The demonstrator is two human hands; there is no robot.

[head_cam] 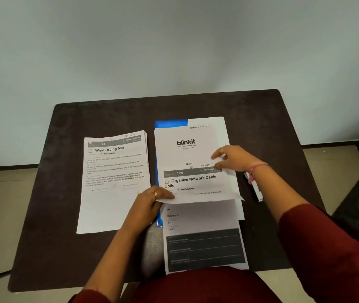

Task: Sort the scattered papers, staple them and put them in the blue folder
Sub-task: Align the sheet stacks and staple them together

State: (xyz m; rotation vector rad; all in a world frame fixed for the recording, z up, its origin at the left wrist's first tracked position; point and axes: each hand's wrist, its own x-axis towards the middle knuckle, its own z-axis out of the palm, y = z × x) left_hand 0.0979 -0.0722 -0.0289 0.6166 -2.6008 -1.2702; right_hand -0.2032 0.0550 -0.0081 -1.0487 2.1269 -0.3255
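I see a dark tabletop [69, 215]. At its nine o'clock side lies a stack of papers [113, 193] headed "Wipe Drying Mat". Just beside it, toward three o'clock, the blue folder [170, 123] lies under a "blinkit" sheet [187, 149]. The left hand [150, 202] and right hand [235, 159] pinch the "Organize Network Cable Coils" sheet [196, 186] at opposite edges. A white stapler [256, 191] lies at three o'clock.
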